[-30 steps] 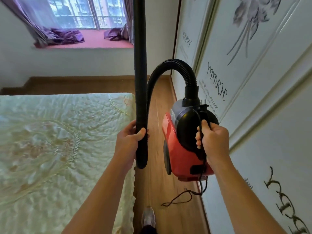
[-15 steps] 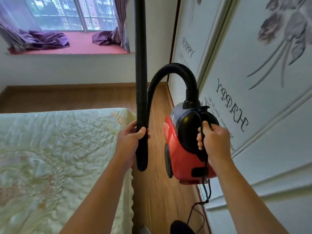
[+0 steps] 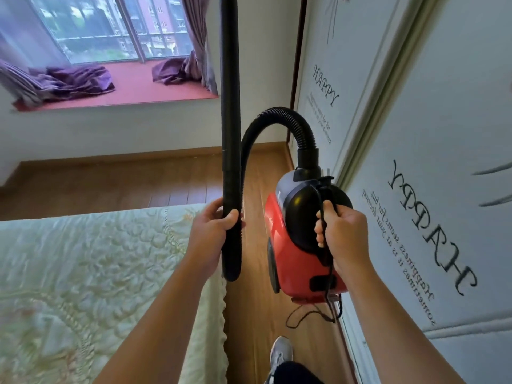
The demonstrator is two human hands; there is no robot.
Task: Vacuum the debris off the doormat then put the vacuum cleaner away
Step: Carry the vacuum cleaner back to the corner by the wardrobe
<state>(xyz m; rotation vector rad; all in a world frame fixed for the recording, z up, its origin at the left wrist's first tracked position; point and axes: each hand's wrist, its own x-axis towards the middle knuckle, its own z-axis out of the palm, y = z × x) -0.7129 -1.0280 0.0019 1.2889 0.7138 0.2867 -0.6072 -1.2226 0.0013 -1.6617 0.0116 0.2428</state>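
red vacuum cleaner (image 3: 293,261) in right hand (image 3: 342,234), its wand (image 3: 230,134) in left hand (image 3: 214,231)

1. A home bedroom: a pale green quilted bedspread (image 3: 83,273) covers a bed.
2. Purple curtains (image 3: 69,81) pool on a red window ledge (image 3: 133,91).
3. Brown wooden plank floor (image 3: 110,184), white framed panels (image 3: 457,106) lettered "HAPPY".

Tube (image 3: 229,79): upper end was cut off by the top edge.
Handle (image 3: 326,189): was mostly hidden inside the right hand (image 3: 343,239).
Far print (image 3: 321,120): was too blurred to read.
Bed (image 3: 97,273): ran past the left and bottom edges.
Shoe (image 3: 281,353): heel was covered by a leg (image 3: 293,372).
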